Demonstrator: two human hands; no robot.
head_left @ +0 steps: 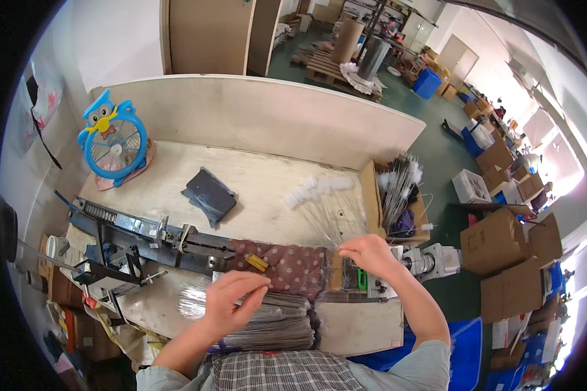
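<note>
While I work at the near edge of the table (176, 186), each hand handles thin metal wires.

My left hand (231, 298) is curled over the wire bundle (277, 319) lying along the near edge, thumb and fingers pinching a few strands, seemingly to lift them off the stack. My right hand (366, 253) is raised near the right edge, its fingers closed on the ends of white-tipped wires (319, 195) that fan away across the table top, held at one end so the fluffy tips stay spread. A dotted brown cloth (287, 266) lies over the dark machine rail (150, 238) between my hands. More tipped wires stand in a box (398, 195) at the right edge; a blue fan (114, 140) sits at the far left corner.
</note>
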